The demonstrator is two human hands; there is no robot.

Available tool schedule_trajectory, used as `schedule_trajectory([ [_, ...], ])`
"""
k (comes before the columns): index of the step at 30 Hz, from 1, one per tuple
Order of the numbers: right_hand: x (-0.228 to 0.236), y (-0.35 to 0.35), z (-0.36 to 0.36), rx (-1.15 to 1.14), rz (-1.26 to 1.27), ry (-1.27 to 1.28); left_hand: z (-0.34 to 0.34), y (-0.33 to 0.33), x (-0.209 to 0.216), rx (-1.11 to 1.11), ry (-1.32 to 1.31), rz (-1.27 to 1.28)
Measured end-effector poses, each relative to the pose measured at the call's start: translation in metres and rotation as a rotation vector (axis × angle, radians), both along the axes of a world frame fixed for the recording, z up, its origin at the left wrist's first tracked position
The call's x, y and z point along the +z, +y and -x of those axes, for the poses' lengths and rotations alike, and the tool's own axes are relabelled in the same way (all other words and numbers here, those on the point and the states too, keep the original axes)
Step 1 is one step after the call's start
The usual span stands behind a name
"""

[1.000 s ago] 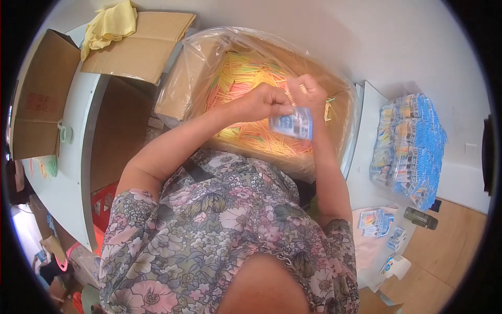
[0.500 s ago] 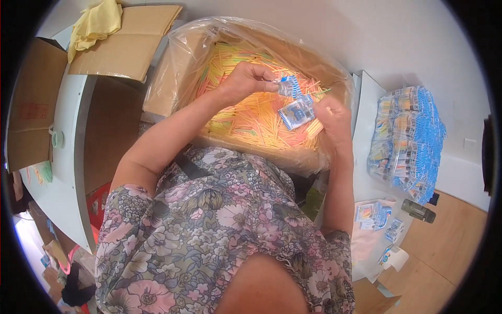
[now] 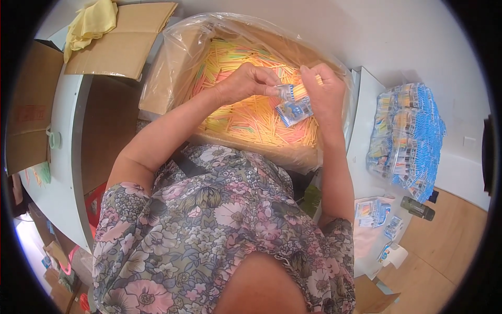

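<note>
My left hand [image 3: 250, 83] pinches a small clear packet [image 3: 285, 93] with a blue-striped edge between thumb and fingers. My right hand [image 3: 327, 98] is closed on a small bundle of thin yellow and orange sticks [image 3: 300, 92], whose lower ends meet the packet's edge. Whether they are inside it, I cannot tell. Just below, a second blue-and-clear packet [image 3: 294, 112] hangs close to the right hand; what holds it is hidden. Both hands are above a cardboard box [image 3: 175, 68] lined with clear plastic, full of loose pastel sticks [image 3: 251, 123].
On the right, a large clear bag of filled packets [image 3: 408, 138] leans by the wall. Nearer lie several flat packets [image 3: 372, 212] on a pink cloth and a dark green bottle [image 3: 417, 208]. To the left are a cardboard flap [image 3: 117, 44], yellow cloth [image 3: 91, 26] and white table [image 3: 63, 157].
My right hand has risen and come closer to the left, bringing the sticks up to the packet. The second packet has shifted slightly left and down.
</note>
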State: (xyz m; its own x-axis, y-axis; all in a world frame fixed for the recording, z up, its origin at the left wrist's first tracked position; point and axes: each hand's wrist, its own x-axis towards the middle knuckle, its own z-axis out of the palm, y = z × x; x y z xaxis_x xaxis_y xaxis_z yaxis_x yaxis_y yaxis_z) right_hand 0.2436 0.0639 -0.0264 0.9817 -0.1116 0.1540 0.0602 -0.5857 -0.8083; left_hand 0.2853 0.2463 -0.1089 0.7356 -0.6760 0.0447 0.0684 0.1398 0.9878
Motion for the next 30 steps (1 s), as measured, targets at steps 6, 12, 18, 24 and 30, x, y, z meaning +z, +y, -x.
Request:
schedule_trajectory([
  [6,0.013,0.008,0.008,0.057,-0.155,0.079,0.003,-0.001,-0.010,0.004,0.182,0.041],
  [12,-0.001,0.009,0.036,0.005,0.040,-0.079,0.006,-0.008,-0.011,-0.043,0.227,0.006],
  [18,-0.025,-0.051,0.089,-0.093,0.007,0.023,0.006,-0.004,-0.005,-0.035,-0.020,-0.290],
  [24,0.032,-0.166,0.225,-0.557,-0.162,0.080,0.000,0.004,-0.006,-0.027,0.075,-0.252],
  [30,-0.023,-0.248,0.327,-0.983,0.772,0.182,-0.003,-0.010,0.012,-0.144,-0.164,-0.543],
])
